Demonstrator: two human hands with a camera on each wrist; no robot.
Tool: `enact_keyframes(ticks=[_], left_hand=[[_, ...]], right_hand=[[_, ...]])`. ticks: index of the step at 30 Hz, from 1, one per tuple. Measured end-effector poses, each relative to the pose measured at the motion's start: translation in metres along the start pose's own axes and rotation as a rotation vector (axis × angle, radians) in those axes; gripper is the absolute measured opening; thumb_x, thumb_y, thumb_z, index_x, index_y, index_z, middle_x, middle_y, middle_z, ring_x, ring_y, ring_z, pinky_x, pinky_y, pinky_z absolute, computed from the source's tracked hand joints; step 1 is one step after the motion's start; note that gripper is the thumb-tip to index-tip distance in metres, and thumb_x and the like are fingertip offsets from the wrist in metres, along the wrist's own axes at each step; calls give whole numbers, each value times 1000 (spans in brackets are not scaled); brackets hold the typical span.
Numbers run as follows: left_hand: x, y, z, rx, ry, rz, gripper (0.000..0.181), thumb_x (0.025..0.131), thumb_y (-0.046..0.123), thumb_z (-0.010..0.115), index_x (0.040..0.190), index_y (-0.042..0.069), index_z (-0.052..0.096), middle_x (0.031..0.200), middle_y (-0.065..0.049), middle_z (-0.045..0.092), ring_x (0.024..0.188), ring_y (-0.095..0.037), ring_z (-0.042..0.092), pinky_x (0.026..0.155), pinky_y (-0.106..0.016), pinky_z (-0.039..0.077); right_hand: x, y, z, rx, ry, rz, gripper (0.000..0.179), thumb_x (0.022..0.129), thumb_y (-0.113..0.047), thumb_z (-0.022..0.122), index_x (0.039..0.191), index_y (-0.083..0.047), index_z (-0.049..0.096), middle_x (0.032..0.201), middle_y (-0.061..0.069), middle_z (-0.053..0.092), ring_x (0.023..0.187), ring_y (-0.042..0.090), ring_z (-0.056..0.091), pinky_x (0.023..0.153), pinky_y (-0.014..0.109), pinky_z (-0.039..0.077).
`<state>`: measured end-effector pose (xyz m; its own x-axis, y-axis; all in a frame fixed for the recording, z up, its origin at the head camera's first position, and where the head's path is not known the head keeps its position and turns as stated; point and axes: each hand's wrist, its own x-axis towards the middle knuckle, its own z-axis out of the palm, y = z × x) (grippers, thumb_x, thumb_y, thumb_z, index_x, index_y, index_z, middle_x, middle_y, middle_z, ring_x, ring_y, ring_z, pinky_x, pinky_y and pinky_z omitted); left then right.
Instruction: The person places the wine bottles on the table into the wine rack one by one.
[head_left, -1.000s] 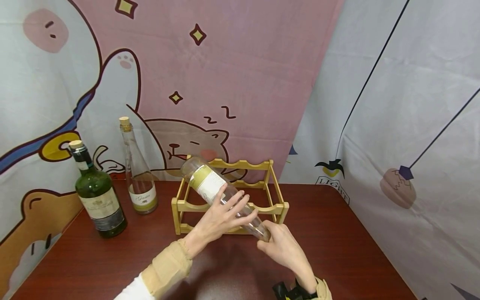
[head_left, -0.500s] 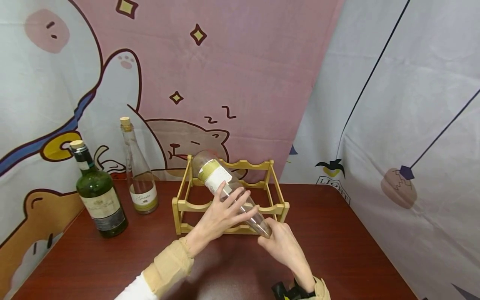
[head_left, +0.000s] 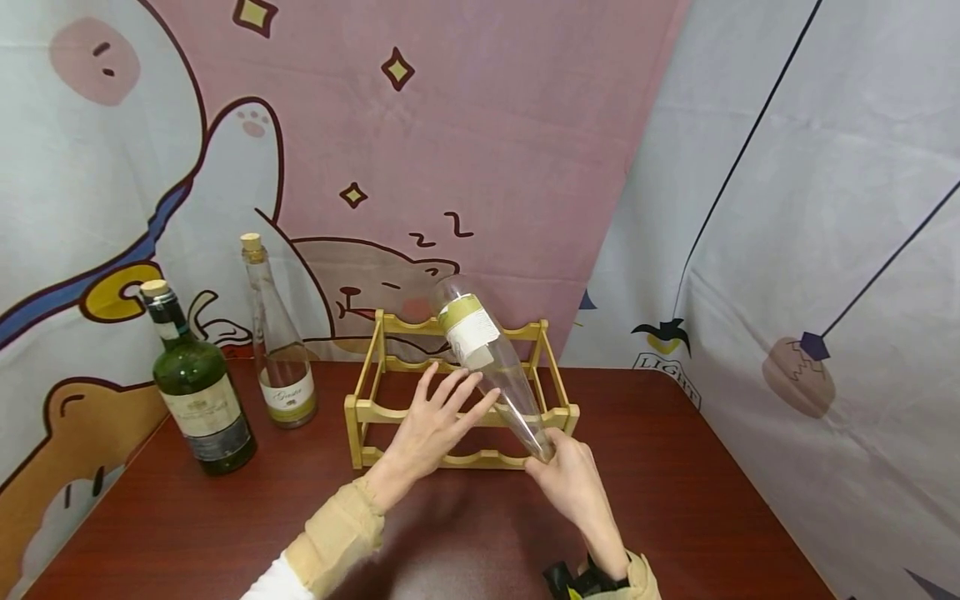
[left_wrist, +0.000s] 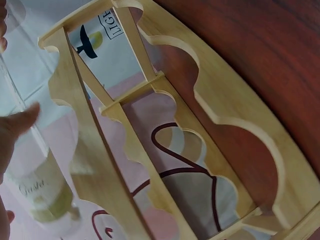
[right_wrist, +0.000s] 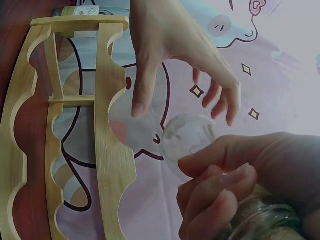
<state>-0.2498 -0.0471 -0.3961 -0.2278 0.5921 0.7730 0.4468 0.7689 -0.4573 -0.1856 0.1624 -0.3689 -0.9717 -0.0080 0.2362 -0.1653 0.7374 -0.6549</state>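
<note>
A clear glass wine bottle [head_left: 474, 337] with a white and yellow-green label tilts over the wooden wine rack [head_left: 366, 414], base up and away, neck towards me. My right hand [head_left: 573, 483] grips its neck; the right wrist view shows fingers [right_wrist: 212, 200] curled round it beside the cork end. Beside the bottle's middle is my left hand [head_left: 435, 425], fingers spread and fairly straight; whether a fingertip touches the glass, I cannot tell. In the left wrist view, the label end of the bottle [left_wrist: 42, 192] shows past the left thumb.
On the left of the red-brown table [head_left: 675, 500] stand a corked green bottle [head_left: 198, 383] and a corked clear bottle [head_left: 281, 358]. The two-tier rack has scalloped rails [left_wrist: 90, 145]. A printed cartoon cloth [head_left: 510, 167] hangs close behind.
The held bottle has swung right and become steeper, its base rising over the rack. My left hand has slipped slightly left and away from the bottle; the right keeps its grip on the neck.
</note>
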Motion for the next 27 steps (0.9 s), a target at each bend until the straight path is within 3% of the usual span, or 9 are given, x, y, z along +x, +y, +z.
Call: enact_keyframes(ticks=[5,10,16,27], left_hand=[[-6,0,8,-38,26,-102,60,76,52,69,124,19,55,118,-6,59,110,-26,55,98,-48,44],[-15,-2,13,-92,-32,-192,50,80,47,66,118,15,60,111,-6,62,102,-27,59,91,-45,47],[-30,-4,18,-121,-100,-277,44,85,47,58,113,14,63,104,-6,65,96,-27,60,85,-44,47],[-53,-6,27,-130,-124,-379,42,85,47,55,105,11,64,89,-6,64,86,-28,58,81,-46,42]], right_hand=[[3,3,0,26,16,53,16,74,-7,67,88,-2,62,53,-5,36,48,9,35,46,22,29],[6,6,2,76,34,91,10,75,-7,66,83,-3,60,52,-5,39,47,8,38,46,22,32],[6,8,4,165,45,136,13,78,-7,64,89,0,62,51,-2,51,43,9,49,43,24,39],[12,18,16,143,122,172,27,78,-9,63,102,4,64,54,2,60,44,7,53,46,24,42]])
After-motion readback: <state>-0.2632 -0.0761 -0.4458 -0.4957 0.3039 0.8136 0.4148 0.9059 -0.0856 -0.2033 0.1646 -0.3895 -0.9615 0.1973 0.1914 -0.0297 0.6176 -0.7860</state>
